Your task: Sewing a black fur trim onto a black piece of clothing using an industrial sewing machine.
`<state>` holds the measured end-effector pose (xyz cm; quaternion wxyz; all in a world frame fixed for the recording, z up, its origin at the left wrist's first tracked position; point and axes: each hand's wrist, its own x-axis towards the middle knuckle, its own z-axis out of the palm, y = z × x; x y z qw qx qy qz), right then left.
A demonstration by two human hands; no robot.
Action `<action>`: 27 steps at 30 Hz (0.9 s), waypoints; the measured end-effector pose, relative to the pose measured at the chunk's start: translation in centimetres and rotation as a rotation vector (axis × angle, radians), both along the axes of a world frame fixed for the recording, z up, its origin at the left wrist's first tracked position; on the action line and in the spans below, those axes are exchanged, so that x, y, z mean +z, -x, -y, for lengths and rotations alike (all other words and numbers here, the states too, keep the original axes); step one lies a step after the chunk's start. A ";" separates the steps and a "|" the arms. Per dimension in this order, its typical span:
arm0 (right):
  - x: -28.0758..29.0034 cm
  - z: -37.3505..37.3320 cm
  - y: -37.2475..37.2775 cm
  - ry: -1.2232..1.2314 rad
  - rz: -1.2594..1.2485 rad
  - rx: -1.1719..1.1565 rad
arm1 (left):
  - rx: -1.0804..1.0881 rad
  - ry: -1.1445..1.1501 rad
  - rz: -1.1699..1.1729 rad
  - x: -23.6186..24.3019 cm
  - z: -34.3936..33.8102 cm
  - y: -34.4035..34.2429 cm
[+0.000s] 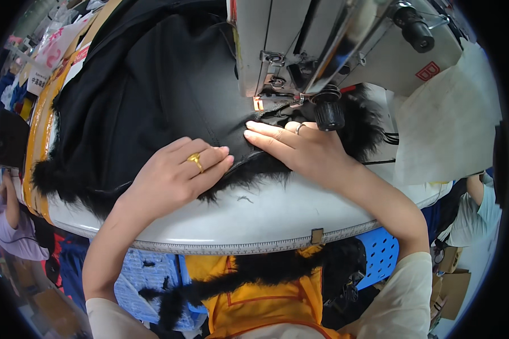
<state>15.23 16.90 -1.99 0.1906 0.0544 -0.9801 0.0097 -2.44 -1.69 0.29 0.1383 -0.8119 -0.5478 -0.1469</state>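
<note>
Fabric (147, 96), one black piece edged with fur, lies across the white worktop (254, 213) and runs up to one sewing machine (254, 56). The left hand (178, 172) lies palm down, fingers close together, near the furry edge; the right hand (302, 148) sets two fingertips side by side on the cloth near the needle area. Whether these two hands pinch it, I cannot tell. Each wears one ring. Below the worktop show two blue crates (379, 254), contents unclear. One black fur strip (249, 274) lies over one orange apron (260, 311).
</note>
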 end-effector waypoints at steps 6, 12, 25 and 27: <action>0.8 -0.5 -0.3 -0.076 0.004 -0.026 | 0.021 -0.040 0.035 -0.1 -0.4 0.2; 0.1 -3.2 -0.5 -0.175 -0.122 -0.124 | -0.150 -0.144 -0.056 -1.1 -4.5 3.6; -1.1 -3.8 -0.8 -0.057 -0.216 -0.191 | -0.135 -0.221 -0.036 -1.1 -5.7 4.5; -1.4 -4.0 -0.9 -0.029 -0.220 -0.197 | -0.132 -0.215 -0.037 -1.4 -5.7 4.5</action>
